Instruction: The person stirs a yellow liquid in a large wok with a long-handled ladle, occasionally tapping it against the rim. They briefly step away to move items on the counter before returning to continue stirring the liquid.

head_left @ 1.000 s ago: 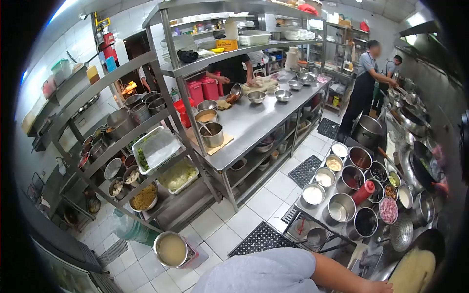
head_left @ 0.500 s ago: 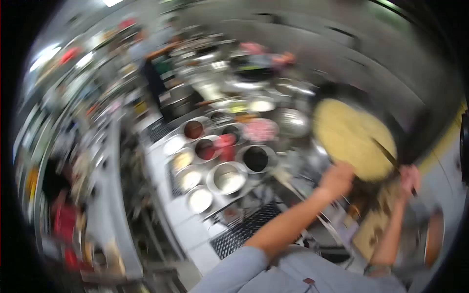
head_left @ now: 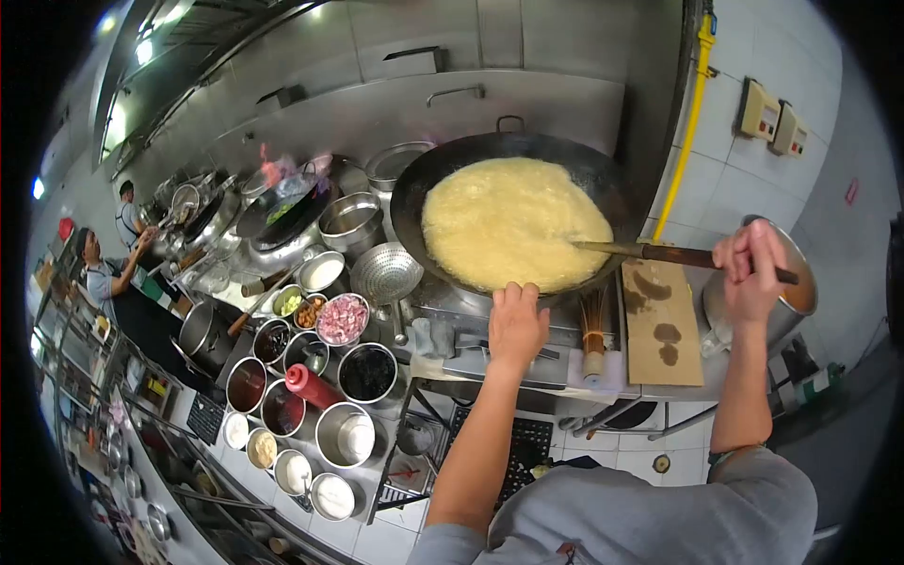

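Note:
A big black wok (head_left: 410,202) full of bubbling yellow liquid (head_left: 513,221) sits on the stove. My left hand (head_left: 518,325) is closed at the wok's near edge, fingers curled over the rim; any handle beneath is hidden. My right hand (head_left: 750,264) grips the wooden handle of a long cooking utensil (head_left: 678,254). Its shaft slants into the liquid at the wok's right side, and the submerged head cannot be seen. Below the wok's rim, between my hands, stands a bamboo wok brush (head_left: 592,344), beside a stained piece of cardboard (head_left: 664,325).
A large metal pot (head_left: 800,273) stands under my right hand. Left of the wok are a perforated strainer (head_left: 386,275), a steel pot (head_left: 350,218), a bowl of pink chopped meat (head_left: 342,319), a red squeeze bottle (head_left: 313,386) and several seasoning containers. Another person (head_left: 118,282) works farther left.
The view has swung to the right and sharpened, bringing the whole wok toward the middle. My left hand stays by the near rim, and my right hand still holds the utensil in the liquid.

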Demonstrator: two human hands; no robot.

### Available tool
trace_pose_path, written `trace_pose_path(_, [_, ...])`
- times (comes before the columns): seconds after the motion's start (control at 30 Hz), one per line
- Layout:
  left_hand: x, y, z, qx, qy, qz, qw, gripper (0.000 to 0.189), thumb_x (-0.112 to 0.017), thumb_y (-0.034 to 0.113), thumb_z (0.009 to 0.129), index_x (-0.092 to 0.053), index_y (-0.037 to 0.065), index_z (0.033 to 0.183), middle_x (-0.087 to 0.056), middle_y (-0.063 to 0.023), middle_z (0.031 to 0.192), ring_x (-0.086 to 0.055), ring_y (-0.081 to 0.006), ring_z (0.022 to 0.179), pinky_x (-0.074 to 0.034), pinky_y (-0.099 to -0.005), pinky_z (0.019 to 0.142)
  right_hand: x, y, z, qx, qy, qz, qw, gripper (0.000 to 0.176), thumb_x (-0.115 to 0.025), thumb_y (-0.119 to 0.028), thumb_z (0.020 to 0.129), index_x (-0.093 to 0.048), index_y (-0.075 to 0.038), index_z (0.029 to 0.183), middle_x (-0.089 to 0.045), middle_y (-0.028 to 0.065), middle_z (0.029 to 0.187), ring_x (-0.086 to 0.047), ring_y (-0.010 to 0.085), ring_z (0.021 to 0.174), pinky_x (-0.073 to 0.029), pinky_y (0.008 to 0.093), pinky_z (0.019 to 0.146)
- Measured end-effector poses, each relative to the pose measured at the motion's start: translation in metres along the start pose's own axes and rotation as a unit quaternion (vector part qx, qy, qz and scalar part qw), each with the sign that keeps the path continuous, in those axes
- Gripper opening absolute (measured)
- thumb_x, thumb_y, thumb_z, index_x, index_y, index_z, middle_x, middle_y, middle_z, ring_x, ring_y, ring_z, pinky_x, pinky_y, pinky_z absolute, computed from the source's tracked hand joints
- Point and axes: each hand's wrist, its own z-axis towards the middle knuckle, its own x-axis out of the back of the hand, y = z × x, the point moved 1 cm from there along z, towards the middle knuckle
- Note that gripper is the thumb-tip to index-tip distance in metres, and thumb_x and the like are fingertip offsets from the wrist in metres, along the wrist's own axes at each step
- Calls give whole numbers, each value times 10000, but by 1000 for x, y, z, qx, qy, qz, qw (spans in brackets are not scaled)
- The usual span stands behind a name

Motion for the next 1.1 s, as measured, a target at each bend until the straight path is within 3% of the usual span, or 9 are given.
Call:
trace_pose_path(0.2, [-1,-2,4,-20,-11,37,999,318,-738,138,786,-586,37,1046,-548,-167,996,-520,-380,988,-468,-471,823,13,-22,24,-29,-18,86,996,334,-465,-235,1030,-471,-71,738,-289,-33,504,-257,88,418,-308,279,490])
trace_pose_path(0.33, [0,1,8,-26,-13,35,999,335,-743,119,778,-578,17,1050,-536,-195,978,-508,-406,952,-445,-486,807,12,19,27,-51,55,136,988,328,-464,-242,1032,-471,-77,748,-271,-38,491,-246,88,410,-302,280,480])
trace_pose_path(0.47, [-2,1,13,-24,-21,44,999,318,-736,114,787,-580,21,1047,-534,-195,973,-509,-407,943,-444,-486,799,-2,78,21,-42,51,162,985,316,-459,-226,1029,-475,-67,757,-270,-28,497,-260,99,421,-302,292,468])
trace_pose_path(0.6, [-2,2,18,-14,-32,49,998,298,-730,104,790,-581,27,1037,-532,-187,954,-510,-401,925,-444,-481,788,-30,131,15,-13,44,182,982,323,-448,-197,1033,-462,-50,746,-300,-21,505,-282,97,434,-309,301,475])
trace_pose_path(0.8, [-7,0,24,-3,-42,56,998,282,-731,89,780,-579,36,1011,-530,-173,937,-509,-387,888,-438,-469,760,-74,197,3,37,-39,169,984,310,-433,-173,1052,-437,-40,773,-363,-10,564,-322,94,498,-296,288,512])
trace_pose_path(0.97, [-12,-5,23,15,-48,59,997,262,-732,72,750,-597,54,974,-537,-149,910,-514,-366,871,-439,-456,760,-98,242,0,158,-103,139,972,257,-491,-134,1011,-476,14,801,-445,65,598,-395,157,493,-344,332,473])
trace_pose_path(1.1, [-13,-5,22,5,-27,61,998,281,-698,81,758,-598,70,1020,-528,-150,899,-518,-360,844,-457,-456,726,-103,261,12,188,-143,99,967,270,-475,-117,1012,-464,9,773,-436,62,602,-399,168,510,-358,334,491])
